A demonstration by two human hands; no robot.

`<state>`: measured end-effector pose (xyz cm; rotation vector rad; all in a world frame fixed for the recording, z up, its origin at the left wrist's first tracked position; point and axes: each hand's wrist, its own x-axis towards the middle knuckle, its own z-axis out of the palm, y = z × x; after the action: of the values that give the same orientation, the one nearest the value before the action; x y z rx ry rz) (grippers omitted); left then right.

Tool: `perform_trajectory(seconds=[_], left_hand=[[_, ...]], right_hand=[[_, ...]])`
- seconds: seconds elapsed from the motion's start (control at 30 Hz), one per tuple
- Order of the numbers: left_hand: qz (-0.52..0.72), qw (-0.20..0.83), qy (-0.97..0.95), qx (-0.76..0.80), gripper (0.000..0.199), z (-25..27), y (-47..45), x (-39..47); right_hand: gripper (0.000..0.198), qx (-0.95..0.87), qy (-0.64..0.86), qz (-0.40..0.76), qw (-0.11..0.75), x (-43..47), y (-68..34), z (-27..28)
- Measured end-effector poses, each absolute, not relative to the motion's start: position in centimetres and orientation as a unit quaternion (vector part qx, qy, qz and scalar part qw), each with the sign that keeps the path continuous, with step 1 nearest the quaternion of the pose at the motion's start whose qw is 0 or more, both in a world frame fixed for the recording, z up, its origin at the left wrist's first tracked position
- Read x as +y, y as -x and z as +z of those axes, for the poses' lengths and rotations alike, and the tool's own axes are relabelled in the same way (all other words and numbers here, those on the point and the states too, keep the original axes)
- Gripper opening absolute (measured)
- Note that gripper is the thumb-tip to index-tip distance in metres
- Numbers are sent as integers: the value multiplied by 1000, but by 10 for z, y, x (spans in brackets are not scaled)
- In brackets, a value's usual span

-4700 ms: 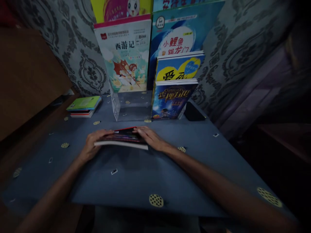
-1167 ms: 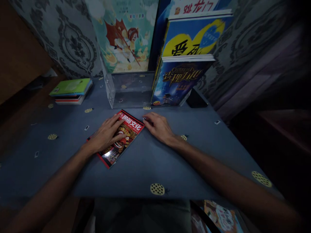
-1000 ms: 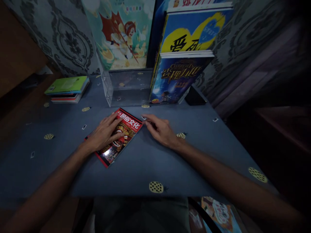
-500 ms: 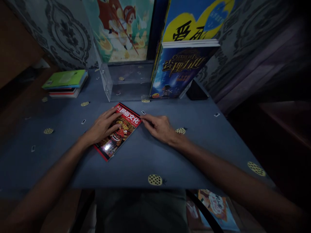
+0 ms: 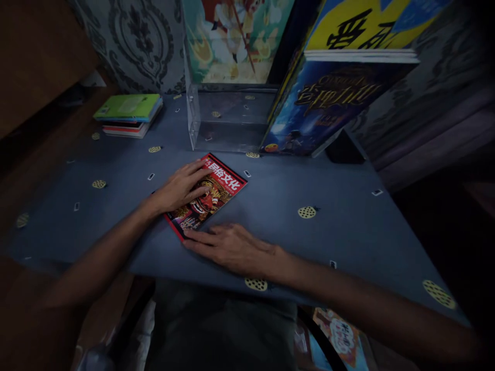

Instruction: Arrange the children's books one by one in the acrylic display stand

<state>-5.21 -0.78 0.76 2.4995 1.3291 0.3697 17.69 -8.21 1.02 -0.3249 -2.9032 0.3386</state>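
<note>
A thin red-bordered book with a mask picture on its cover lies closed and slanted on the table. Across its left side rests my left hand, flat with fingers stretched over the cover. My right hand is at the book's near corner, its extended fingertips touching or just beside the bottom edge. The fingers of my right hand are spread a little and grip nothing. Part of the cover is hidden under my left hand.
Behind the book stands a clear acrylic rack holding picture books, with a blue book at its right. A dark flat object lies beside it. A stack of books sits at the back left. More books are below the table's edge.
My right hand has moved from the book's upper right corner to its near bottom corner. My left hand stays on the cover. The view has shifted, so things sit farther right.
</note>
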Motion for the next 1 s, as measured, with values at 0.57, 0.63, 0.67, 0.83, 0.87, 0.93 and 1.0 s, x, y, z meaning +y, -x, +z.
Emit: perform_trajectory(seconds=[0.57, 0.63, 0.67, 0.83, 0.87, 0.93, 1.0], left_hand=[[146, 143, -853, 481, 52, 6, 50, -11], [159, 139, -838, 503, 51, 7, 49, -12], [167, 136, -830, 515, 51, 8, 48, -13], [224, 141, -781, 566, 43, 13, 48, -12], [242, 161, -763, 577, 43, 14, 50, -10], [290, 226, -716, 593, 43, 16, 54, -7], [350, 316, -647, 600, 44, 17, 58, -4]], right_hand=[[28, -858, 454, 66, 230, -18, -220, -8], [27, -856, 456, 56, 239, -15, -222, -8], [26, -858, 450, 52, 242, -16, -221, -8], [27, -879, 405, 35, 249, -22, -214, -9], [27, -881, 400, 37, 251, -23, -213, -9], [26, -883, 393, 40, 253, -24, -212, -10], [25, -884, 394, 44, 249, -25, -211, -10]])
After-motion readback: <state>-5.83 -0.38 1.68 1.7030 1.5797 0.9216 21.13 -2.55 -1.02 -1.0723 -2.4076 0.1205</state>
